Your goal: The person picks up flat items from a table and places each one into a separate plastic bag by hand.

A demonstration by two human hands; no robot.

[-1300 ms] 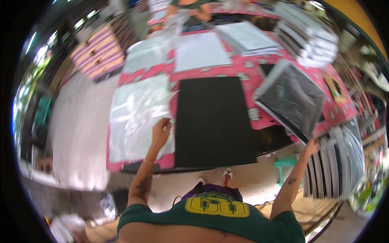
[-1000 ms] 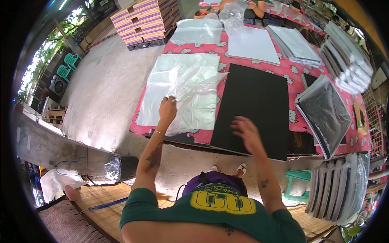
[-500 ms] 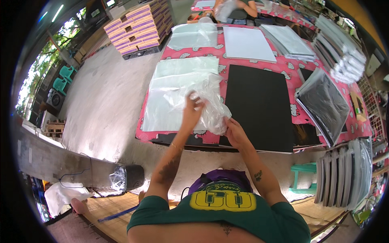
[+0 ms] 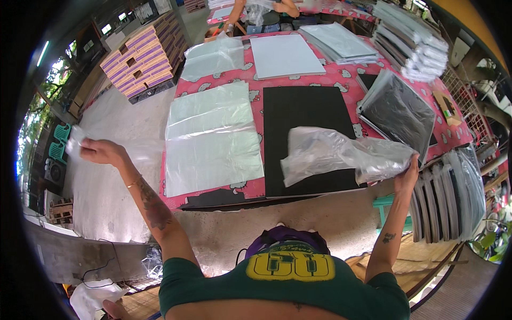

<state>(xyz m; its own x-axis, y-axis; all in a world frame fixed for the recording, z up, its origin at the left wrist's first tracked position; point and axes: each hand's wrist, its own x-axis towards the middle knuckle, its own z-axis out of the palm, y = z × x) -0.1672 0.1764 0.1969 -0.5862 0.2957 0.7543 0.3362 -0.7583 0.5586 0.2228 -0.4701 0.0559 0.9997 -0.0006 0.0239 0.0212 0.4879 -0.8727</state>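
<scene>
Clear plastic film (image 4: 320,152) hangs crumpled above the black board (image 4: 304,112) on the pink-covered bench (image 4: 256,100), its right end grasped by the right hand (image 4: 408,173). Out beyond the bench's left edge, the left hand (image 4: 101,152) is clenched on blurred film (image 4: 74,140); whether both join, I cannot tell. Translucent sheets (image 4: 210,149) lie left of the board, a wrapped dark pack (image 4: 400,106) right, a white board (image 4: 288,56) farther.

Left fingers (image 4: 89,151) and right fingers (image 4: 413,166) curl, arms (image 4: 153,207) spread wide.
</scene>
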